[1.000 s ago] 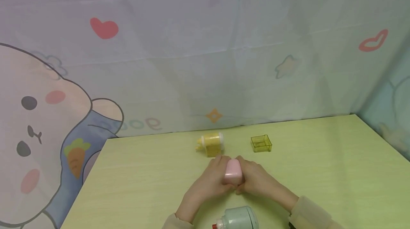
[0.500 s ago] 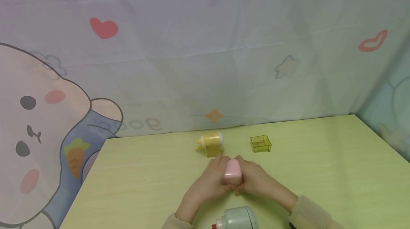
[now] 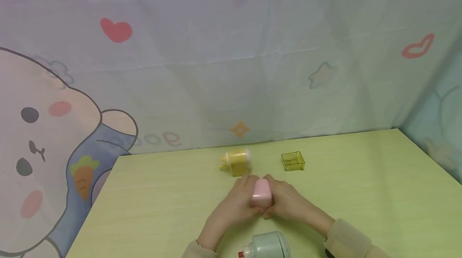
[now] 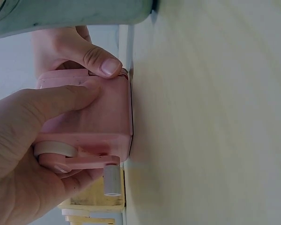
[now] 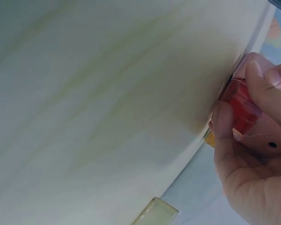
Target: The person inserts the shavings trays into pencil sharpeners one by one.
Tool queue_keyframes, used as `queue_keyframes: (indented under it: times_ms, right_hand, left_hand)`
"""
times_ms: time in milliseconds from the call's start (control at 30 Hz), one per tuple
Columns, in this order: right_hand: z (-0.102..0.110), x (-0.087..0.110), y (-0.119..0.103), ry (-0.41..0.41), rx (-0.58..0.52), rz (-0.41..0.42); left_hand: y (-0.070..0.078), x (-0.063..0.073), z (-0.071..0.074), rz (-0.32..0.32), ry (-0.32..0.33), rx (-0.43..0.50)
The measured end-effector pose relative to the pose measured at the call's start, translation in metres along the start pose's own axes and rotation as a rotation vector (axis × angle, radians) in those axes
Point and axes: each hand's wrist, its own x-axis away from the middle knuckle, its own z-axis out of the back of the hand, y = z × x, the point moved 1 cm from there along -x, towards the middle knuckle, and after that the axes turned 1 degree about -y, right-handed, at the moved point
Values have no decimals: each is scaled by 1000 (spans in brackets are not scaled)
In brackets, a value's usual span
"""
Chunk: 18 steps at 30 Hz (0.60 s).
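Both forearms are extended from the near side of the worktop (image 3: 162, 194) and angled inward until the hands are brought together, thumbs toward the wearer. The left hand (image 3: 234, 202) is wrapped round the crank end of a pink sharpener (image 3: 262, 194); its thumb is laid across the near face and its other fingers are curled behind. The right hand (image 3: 288, 202) is closed on the opposite end – a red translucent drawer (image 5: 243, 108) is pinched there between thumb and fingers. The two thumb tips are seen close together. Whether the drawer is fully seated cannot be told.

The sharpener is held centrally, at the worktop, its casing smooth and rounded at the corners. A crank (image 4: 91, 162) with a grey handle (image 4: 112, 180) is carried on the left end; a small dark hole (image 5: 272, 145) is noted on the right end.

A yellow sharpener (image 3: 239, 162) is found lying just beyond the left hand, and a clear yellow tray (image 3: 292, 162) is placed farther right – apart from both hands. A pale green device (image 3: 270, 245) with a red tip is located between the forearms, nearer the wearer. The worktop is backed by a printed cloth (image 3: 216, 49).
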Motion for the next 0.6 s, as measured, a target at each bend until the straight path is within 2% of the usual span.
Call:
queue_keyframes:
  times_ms: [233,600]
  right_hand:
    - [1,0,-1,5,13,16]
    - [2,1,-2,2,1,-4]
  left_hand:
    - [1,2,0,4,1,-2]
    - [-1,0,-1,3,-7,-13]
